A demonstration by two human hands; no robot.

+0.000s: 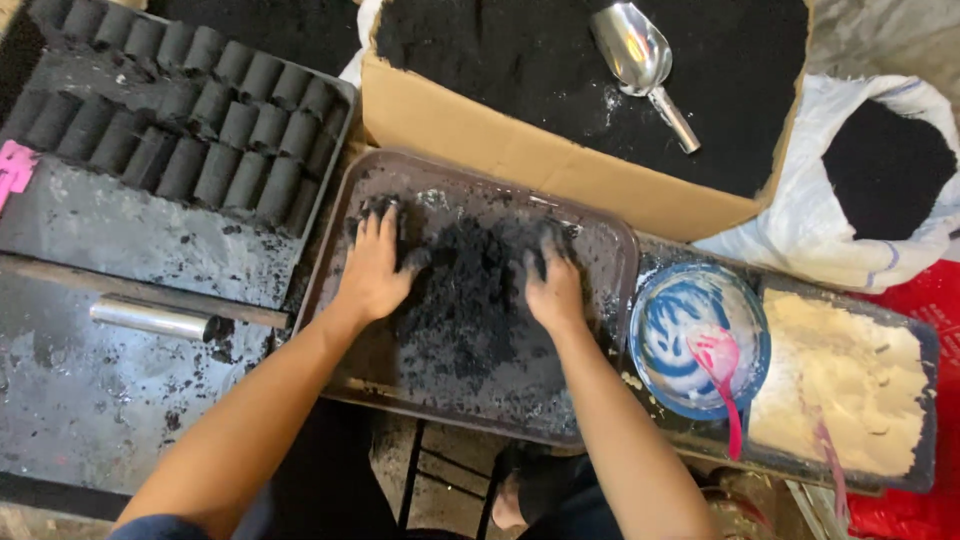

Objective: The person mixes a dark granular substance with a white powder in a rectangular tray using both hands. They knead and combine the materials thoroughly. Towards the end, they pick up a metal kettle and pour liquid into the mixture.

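A brown plastic tray (610, 245) holds a heap of black charcoal-like powder (470, 290). My left hand (375, 268) lies flat on the left side of the heap, fingers spread and blackened at the tips. On the heap's right side my right hand (555, 285) presses down, its fingertips dug into the powder. Neither hand grips a tool.
A cardboard box (480, 125) of black powder with a metal scoop (640, 60) stands behind the tray. Black cylindrical briquettes (210, 110) lie in rows at the left, a metal tube (150, 318) below them. At the right are a blue bowl (700, 335) with a pink spoon, pale powder (845, 380) and a white sack (880, 180).
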